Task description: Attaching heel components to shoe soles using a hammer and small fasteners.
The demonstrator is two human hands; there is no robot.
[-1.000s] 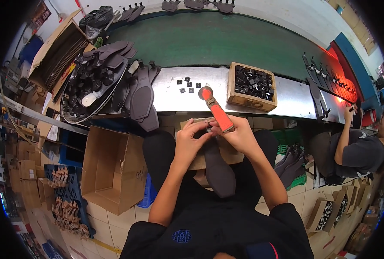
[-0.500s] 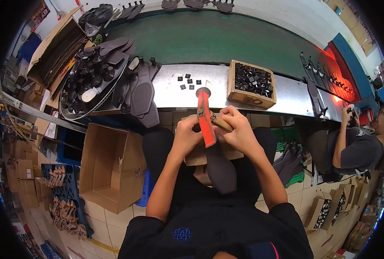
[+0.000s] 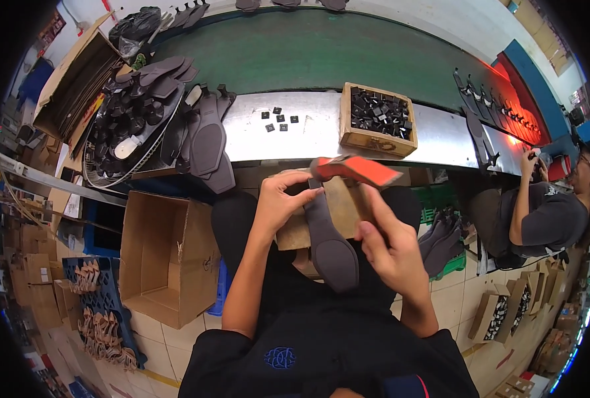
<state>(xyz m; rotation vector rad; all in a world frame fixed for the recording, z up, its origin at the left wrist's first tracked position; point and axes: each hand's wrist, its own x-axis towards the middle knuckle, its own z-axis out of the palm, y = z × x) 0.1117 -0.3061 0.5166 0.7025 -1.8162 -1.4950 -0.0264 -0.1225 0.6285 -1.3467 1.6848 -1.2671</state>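
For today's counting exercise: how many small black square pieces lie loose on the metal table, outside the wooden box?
5, in a cluster on the metal table: at and. More may be hidden.

the red-handled tool (image 3: 356,170) is motion-blurred; the right hand (image 3: 391,249) hides its grip.
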